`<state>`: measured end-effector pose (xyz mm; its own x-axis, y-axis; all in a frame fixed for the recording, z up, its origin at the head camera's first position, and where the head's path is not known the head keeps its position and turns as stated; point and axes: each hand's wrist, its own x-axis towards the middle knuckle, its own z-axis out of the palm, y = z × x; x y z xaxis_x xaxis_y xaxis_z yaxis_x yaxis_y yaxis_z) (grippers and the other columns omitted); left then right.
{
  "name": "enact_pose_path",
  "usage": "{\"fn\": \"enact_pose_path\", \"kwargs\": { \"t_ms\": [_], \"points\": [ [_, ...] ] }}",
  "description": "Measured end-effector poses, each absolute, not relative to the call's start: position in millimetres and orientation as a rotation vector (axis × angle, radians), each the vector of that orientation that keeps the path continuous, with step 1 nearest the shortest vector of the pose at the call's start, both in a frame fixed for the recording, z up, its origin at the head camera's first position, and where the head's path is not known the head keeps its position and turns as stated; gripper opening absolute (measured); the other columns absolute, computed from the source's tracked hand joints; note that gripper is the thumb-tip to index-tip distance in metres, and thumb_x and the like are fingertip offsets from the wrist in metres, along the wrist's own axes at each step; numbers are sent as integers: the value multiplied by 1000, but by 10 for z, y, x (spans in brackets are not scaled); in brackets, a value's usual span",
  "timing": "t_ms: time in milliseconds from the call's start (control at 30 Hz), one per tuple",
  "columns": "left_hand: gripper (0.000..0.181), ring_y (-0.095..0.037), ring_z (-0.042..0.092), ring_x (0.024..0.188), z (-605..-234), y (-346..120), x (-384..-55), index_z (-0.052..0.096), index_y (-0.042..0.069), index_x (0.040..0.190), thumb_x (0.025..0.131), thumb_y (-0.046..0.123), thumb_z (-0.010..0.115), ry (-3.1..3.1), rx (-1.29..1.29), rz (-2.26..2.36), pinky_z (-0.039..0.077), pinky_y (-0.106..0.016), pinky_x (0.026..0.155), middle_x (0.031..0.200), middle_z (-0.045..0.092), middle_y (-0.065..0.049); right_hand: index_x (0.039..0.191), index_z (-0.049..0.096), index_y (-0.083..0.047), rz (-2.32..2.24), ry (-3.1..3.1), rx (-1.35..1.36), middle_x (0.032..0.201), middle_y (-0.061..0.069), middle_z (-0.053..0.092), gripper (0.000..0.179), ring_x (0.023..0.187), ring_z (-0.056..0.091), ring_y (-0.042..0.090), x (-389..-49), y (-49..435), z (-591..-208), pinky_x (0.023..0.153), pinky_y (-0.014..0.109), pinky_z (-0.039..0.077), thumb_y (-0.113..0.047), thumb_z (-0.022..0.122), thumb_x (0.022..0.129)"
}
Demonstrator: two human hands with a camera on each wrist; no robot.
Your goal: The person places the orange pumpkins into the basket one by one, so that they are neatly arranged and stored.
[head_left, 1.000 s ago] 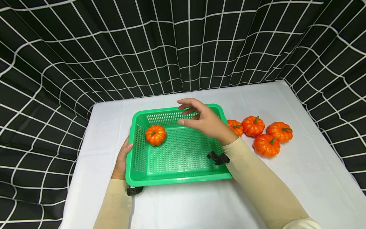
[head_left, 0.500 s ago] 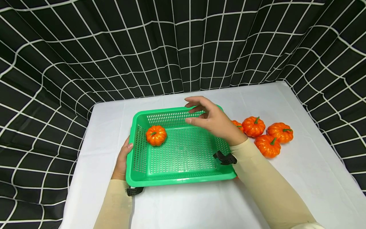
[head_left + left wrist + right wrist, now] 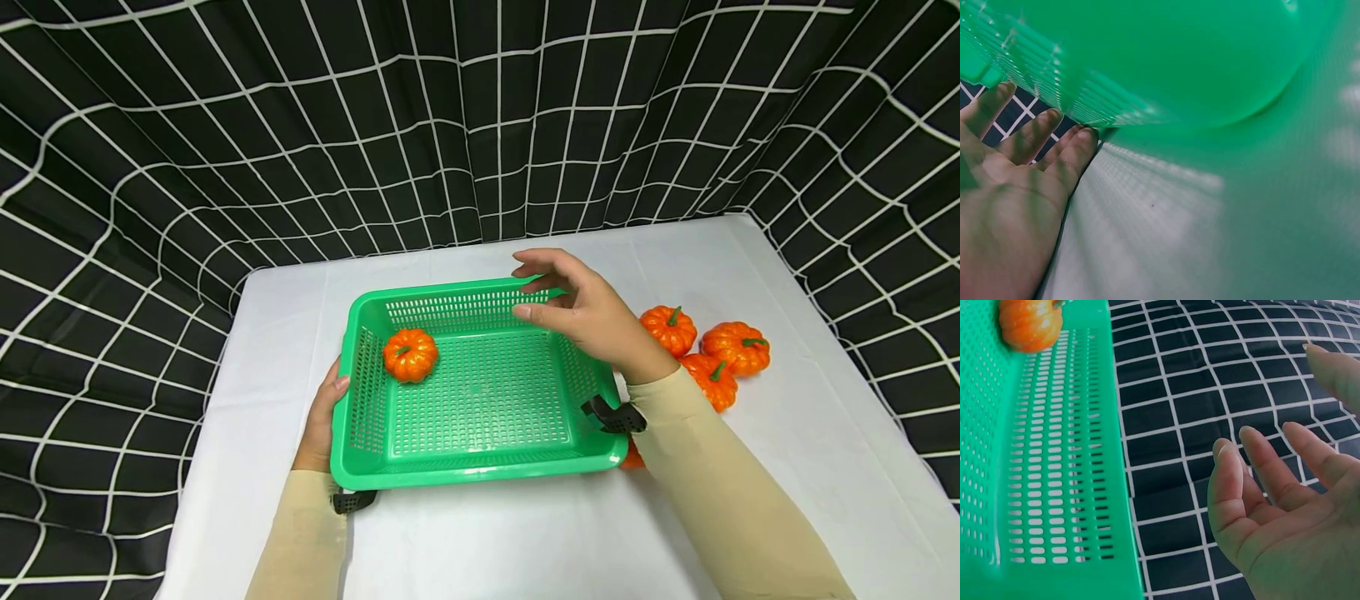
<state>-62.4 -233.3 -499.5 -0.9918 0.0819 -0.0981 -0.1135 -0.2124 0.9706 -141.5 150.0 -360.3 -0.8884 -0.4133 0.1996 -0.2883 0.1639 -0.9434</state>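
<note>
A green plastic basket (image 3: pixel 465 477) with slotted walls sits on the white table. One small orange pumpkin (image 3: pixel 410 356) lies inside it, toward the left wall. My left hand (image 3: pixel 321 425) holds the basket's left side, thumb on the rim and fingertips (image 3: pixel 1052 116) against the outer wall from below the rim. Over the basket's far right corner, my right hand (image 3: pixel 592 312) hangs with nothing in it, thumb and fingers spread apart and loosely bent. In the right wrist view its palm is beside the basket's rim (image 3: pixel 1124 525).
Several more pumpkins (image 3: pixel 735 348) stand on the white-clothed table (image 3: pixel 810 433) right of the basket, partly behind the right arm. Part of another pumpkin (image 3: pixel 632 457) shows at the basket's near right corner. A black curtain (image 3: pixel 480 108) with white grid lines surrounds the table.
My right hand has moved right from over the basket's middle to its right rim, covering one of the pumpkins. The left hand, the basket and the pumpkin inside stay in place.
</note>
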Motion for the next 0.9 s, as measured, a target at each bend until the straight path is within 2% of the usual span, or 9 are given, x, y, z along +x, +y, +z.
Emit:
{"fn": "enact_pose_path", "kwargs": {
  "t_ms": [300,600,733,900],
  "points": [
    [72,-31,56,132,-4990,-2334,-622,26,24,175,104,31,36,1883,-43,2357,56,-39,100,165,42,-13,154,59,-18,-1780,2402,-649,141,4,65,47,123,63,26,-1412,1671,-3641,102,47,51,-24,69,109],
    [73,-29,57,131,-4979,-2331,-608,25,21,175,104,30,35,1862,-29,2368,55,-38,101,164,43,-15,156,58,-21,-1778,2406,-545,143,7,62,48,125,61,28,-1361,1866,-3650,99,42,53,-29,68,110],
    [73,-29,55,133,-4982,-2333,-606,24,22,176,104,30,35,1865,-18,2361,54,-37,103,165,41,-14,156,58,-24,-1758,2431,-492,144,5,62,48,127,61,26,-1324,1969,-3661,97,38,54,-33,68,110],
    [74,-30,53,136,-4993,-2335,-610,23,21,176,103,30,35,1878,-12,2359,53,-37,104,167,40,-13,156,58,-21,-1763,2455,-467,144,6,62,48,127,61,26,-1285,2092,-3678,97,32,55,-29,68,110]
  ]
}}
